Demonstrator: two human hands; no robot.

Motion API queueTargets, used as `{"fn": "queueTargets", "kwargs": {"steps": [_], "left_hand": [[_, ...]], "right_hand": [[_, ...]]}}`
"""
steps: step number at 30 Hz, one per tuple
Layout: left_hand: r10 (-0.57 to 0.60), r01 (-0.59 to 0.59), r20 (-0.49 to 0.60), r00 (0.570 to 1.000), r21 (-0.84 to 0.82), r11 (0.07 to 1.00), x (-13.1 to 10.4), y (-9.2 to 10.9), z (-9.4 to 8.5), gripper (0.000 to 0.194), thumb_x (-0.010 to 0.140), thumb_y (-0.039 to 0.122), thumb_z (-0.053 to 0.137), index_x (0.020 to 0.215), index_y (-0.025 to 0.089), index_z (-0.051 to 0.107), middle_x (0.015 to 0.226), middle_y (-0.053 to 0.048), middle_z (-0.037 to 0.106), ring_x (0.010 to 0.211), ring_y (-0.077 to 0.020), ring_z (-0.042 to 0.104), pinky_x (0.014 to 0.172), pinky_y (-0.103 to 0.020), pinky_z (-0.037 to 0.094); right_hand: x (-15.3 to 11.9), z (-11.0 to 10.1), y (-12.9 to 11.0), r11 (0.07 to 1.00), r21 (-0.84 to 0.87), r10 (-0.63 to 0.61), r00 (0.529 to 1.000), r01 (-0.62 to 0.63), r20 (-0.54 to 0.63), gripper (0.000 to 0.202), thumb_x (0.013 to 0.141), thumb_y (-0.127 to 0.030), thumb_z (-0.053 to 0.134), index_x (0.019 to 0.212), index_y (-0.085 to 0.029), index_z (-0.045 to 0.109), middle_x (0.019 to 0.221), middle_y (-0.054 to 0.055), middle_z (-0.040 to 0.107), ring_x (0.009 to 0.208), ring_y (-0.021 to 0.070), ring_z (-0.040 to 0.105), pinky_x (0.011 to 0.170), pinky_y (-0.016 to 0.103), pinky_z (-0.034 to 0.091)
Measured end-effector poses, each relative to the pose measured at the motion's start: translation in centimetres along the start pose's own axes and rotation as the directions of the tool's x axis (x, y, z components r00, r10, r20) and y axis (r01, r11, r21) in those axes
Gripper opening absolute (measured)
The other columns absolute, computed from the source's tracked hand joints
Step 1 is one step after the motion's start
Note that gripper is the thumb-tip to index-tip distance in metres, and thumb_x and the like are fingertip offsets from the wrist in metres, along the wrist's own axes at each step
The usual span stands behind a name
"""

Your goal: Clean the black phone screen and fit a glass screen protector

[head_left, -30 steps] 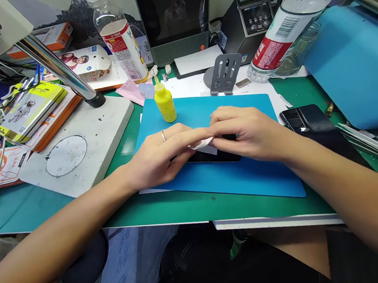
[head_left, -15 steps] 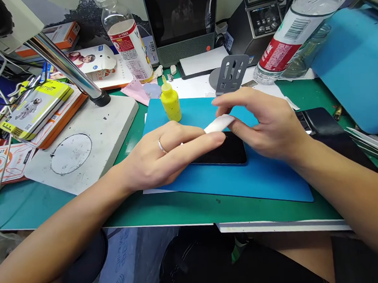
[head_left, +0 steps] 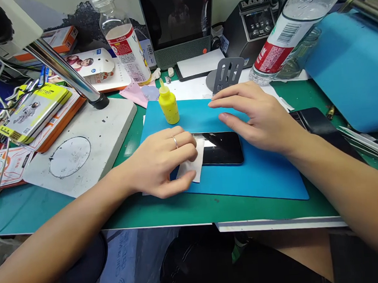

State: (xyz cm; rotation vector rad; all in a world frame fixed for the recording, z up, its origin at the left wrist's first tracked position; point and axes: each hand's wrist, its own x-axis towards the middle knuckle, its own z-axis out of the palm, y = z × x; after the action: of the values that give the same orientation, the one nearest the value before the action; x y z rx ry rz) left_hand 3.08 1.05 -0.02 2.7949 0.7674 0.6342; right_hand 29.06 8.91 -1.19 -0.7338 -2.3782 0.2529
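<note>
Black phone (head_left: 223,153): lies flat on the blue mat (head_left: 258,180), well in from the mat's right edge and back from the front edge of the green surface (head_left: 167,212).
Phone feel: likely stiff, not very heavy, slick on top (shiny like glass, so could crack if dropped).
Phone grip: best held by the two long sides, or by the bare short end toward the mat's right edge, without pushing hard on the shiny face.
White wipe (head_left: 198,161): at the phone's left end, partly hidden, with a free corner pointing to the front edge of the surface.
Wipe feel: looks thin, soft and very light (paper or cloth, cannot tell); likely easy to crumple; best pinched at that free corner.
Left hand (head_left: 164,160): bent over the wipe, fingers curled, thumb apart; cannot tell if pinching or just touching.
Right hand (head_left: 261,116): holding nothing, fingers spread, raised over the mat near its back edge.
Yellow bottle (head_left: 168,107): stands upright near the mat's back left corner; likely light and squeezy, best held around the middle.
</note>
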Motion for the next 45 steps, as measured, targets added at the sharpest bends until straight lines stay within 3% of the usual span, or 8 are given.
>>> {"fn": "queueTargets", "kwargs": {"steps": [5,13,18,26,30,34,40,45], "left_hand": [[-0.017,0.014,0.061,0.998,0.062,0.998,-0.1,-0.1,0.0,0.011,0.089,0.021,0.055,0.091,0.020,0.066,0.102,-0.009,0.075,0.082,-0.0222,0.063,0.076,-0.038,0.052],[0.009,-0.020,0.102,0.995,0.106,0.994,-0.2,-0.4,0.5,0.035,0.100,0.031,0.054,0.130,0.019,0.064,0.142,-0.013,0.064,0.118,-0.0298,0.063,0.102,-0.048,0.050],[-0.041,0.029,0.075,0.996,0.153,0.988,-0.4,-0.6,0.4,0.030,0.101,0.033,0.055,0.123,0.018,0.068,0.132,-0.012,0.071,0.112,-0.0293,0.063,0.098,-0.047,0.050],[-0.039,0.028,0.071,0.997,0.154,0.988,-0.3,-0.4,0.7,0.049,0.095,0.060,0.061,0.117,0.017,0.071,0.132,-0.014,0.070,0.111,-0.0298,0.062,0.094,-0.046,0.048],[-0.038,0.021,0.099,0.994,0.166,0.986,-0.3,-0.4,0.6,0.050,0.096,0.059,0.060,0.121,0.017,0.070,0.136,-0.014,0.067,0.114,-0.0300,0.060,0.095,-0.046,0.048],[-0.031,0.014,0.100,0.995,0.167,0.986,-0.3,-0.5,0.6,0.049,0.096,0.059,0.060,0.117,0.017,0.071,0.135,-0.013,0.068,0.115,-0.0300,0.060,0.096,-0.046,0.048],[-0.010,-0.007,0.095,0.995,0.184,0.983,-0.3,-0.4,0.6,0.053,0.094,0.062,0.061,0.118,0.016,0.070,0.135,-0.013,0.068,0.116,-0.0306,0.060,0.096,-0.046,0.047],[0.003,-0.018,0.084,0.996,0.182,0.983,-0.2,-0.3,0.5,0.036,0.099,0.047,0.059,0.113,0.016,0.071,0.131,-0.011,0.071,0.112,-0.0286,0.061,0.094,-0.045,0.047]], "right_hand": [[0.0,0.0,0.1,1.000,-0.001,0.007,1.000,-0.007,0.013,0.031,0.096,-0.024,0.057,0.123,-0.029,0.071,0.124,0.008,0.072,0.118,0.0323,0.063,0.101,0.055,0.049],[0.1,0.2,-0.2,0.991,0.090,-0.115,0.983,0.103,0.145,0.018,0.098,-0.032,0.060,0.102,-0.024,0.076,0.107,0.010,0.074,0.103,0.0292,0.066,0.090,0.048,0.053],[0.0,0.8,0.2,0.988,0.095,-0.137,0.965,0.119,0.223,0.018,0.097,-0.034,0.061,0.099,-0.023,0.075,0.106,0.011,0.072,0.100,0.0283,0.065,0.088,0.047,0.053],[0.0,0.5,0.0,0.988,0.136,-0.097,0.965,0.065,0.243,0.018,0.101,-0.029,0.053,0.101,-0.022,0.070,0.099,0.009,0.072,0.095,0.0266,0.064,0.085,0.045,0.053],[-0.1,0.7,0.1,0.990,0.117,-0.109,0.952,0.078,0.286,0.023,0.100,-0.035,0.057,0.105,-0.019,0.073,0.111,0.014,0.071,0.106,0.0300,0.062,0.090,0.047,0.051],[0.0,0.7,0.0,0.986,0.133,-0.134,0.956,0.102,0.259,0.021,0.101,-0.030,0.054,0.093,-0.019,0.071,0.102,0.012,0.072,0.099,0.0278,0.062,0.088,0.044,0.050],[0.0,0.7,-0.1,0.988,0.142,-0.102,0.958,0.066,0.267,0.021,0.100,-0.033,0.055,0.102,-0.020,0.070,0.106,0.012,0.071,0.103,0.0289,0.062,0.091,0.046,0.049],[0.1,1.0,-0.1,0.985,0.161,-0.102,0.951,0.056,0.292,0.020,0.100,-0.031,0.053,0.091,-0.021,0.068,0.103,0.012,0.071,0.101,0.0286,0.061,0.090,0.046,0.049]]}}
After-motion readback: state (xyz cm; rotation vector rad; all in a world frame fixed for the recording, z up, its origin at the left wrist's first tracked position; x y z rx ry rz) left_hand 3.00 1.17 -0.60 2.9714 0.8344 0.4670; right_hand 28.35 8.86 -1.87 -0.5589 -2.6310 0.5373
